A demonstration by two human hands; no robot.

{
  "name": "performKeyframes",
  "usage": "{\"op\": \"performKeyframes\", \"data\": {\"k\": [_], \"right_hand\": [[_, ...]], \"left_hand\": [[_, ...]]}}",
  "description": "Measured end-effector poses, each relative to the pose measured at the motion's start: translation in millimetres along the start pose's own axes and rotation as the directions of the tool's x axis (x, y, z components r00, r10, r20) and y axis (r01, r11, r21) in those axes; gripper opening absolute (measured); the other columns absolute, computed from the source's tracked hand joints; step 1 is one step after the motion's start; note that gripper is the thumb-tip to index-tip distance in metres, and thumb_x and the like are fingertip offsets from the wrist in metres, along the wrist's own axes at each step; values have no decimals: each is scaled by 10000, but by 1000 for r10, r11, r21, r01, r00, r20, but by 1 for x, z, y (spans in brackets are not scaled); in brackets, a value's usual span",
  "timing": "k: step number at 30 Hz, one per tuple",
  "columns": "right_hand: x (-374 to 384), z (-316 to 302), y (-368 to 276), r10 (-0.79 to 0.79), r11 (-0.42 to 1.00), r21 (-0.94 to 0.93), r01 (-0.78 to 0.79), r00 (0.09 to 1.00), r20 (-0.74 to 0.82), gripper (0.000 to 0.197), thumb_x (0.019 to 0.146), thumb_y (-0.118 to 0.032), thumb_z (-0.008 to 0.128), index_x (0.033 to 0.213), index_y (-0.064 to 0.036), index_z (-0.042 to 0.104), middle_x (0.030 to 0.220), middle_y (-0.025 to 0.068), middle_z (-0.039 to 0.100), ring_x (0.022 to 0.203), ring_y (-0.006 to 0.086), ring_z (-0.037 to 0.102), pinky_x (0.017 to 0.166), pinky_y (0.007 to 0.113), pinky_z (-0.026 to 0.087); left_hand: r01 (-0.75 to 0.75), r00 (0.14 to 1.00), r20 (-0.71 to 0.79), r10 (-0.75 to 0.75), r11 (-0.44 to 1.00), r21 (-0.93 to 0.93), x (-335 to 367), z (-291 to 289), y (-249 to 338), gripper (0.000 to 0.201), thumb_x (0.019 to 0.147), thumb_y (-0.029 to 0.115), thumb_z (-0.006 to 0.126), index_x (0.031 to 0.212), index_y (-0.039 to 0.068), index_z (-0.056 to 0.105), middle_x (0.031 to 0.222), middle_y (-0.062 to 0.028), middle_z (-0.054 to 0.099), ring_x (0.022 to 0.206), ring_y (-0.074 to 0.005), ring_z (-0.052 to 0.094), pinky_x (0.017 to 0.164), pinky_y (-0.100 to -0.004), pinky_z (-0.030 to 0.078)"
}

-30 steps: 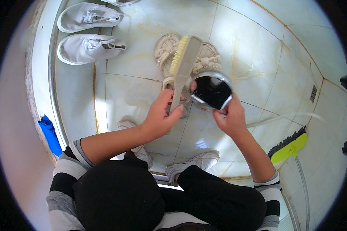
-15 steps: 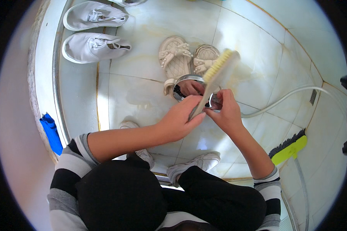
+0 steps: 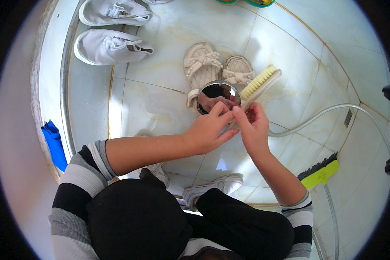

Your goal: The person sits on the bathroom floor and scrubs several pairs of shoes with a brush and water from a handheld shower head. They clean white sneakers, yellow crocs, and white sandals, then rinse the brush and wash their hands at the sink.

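My left hand (image 3: 210, 128) closes round the lower handle of a scrub brush (image 3: 261, 86) with pale yellow bristles. The brush slants up to the right, its bristles facing up and left. Against it, my right hand (image 3: 254, 130) is closed at the neck of a round chrome shower head (image 3: 218, 96), largely hidden by the fingers. The thumb of the right hand lies over the brush handle. The shiny face mirrors a hand. Just beyond, a pair of beige strappy sandals (image 3: 201, 65) stands on the floor, partly covered by the shower head.
White lace-up shoes (image 3: 112, 47) stand on the left by a metal-edged sill (image 3: 65, 86). A pale hose (image 3: 320, 115) curves along the right. Below it lies a lime-green broom (image 3: 320, 173). A blue cloth (image 3: 54, 145) hangs at the left. Green-rimmed containers (image 3: 261, 2) show at the far edge.
The brush has tipped lower to the right. My right hand has moved in against the left, its thumb now over the brush handle. The shower head's round face shows more fully.
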State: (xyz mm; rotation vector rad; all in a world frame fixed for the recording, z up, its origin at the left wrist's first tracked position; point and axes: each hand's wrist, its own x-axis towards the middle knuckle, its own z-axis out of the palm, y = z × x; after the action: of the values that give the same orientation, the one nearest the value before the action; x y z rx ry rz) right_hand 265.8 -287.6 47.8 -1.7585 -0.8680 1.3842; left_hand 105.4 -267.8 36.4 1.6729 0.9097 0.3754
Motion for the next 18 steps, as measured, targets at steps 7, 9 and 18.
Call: {"op": "performKeyframes", "data": {"k": [7,9,18], "right_hand": [[37,-70,-24,26,989,-142,-34,998,-55,380,910,-104,630,1253,-8,497,775,38,604,631,86,502,565,222,440],[41,-86,-21,-67,887,-455,78,997,40,485,898,-92,634,1352,-51,465,801,66,626,616,92,493,570,235,445],[61,-79,-2,-424,297,-781,549,809,408,500,851,-137,625,1323,-285,549,703,66,525,539,277,543,492,385,465]], "left_hand": [[-244,959,81,273,641,728,13,-4,-1,549,788,255,658,1286,74,514,910,-83,532,644,-218,553,492,-314,462],[-304,892,88,443,447,841,20,4,-6,455,728,208,638,1165,91,587,1007,-75,553,624,-153,497,457,-242,411],[-365,863,186,470,324,873,33,9,-25,390,738,161,578,1126,121,600,1228,-66,540,612,-156,454,506,-228,416]]}}
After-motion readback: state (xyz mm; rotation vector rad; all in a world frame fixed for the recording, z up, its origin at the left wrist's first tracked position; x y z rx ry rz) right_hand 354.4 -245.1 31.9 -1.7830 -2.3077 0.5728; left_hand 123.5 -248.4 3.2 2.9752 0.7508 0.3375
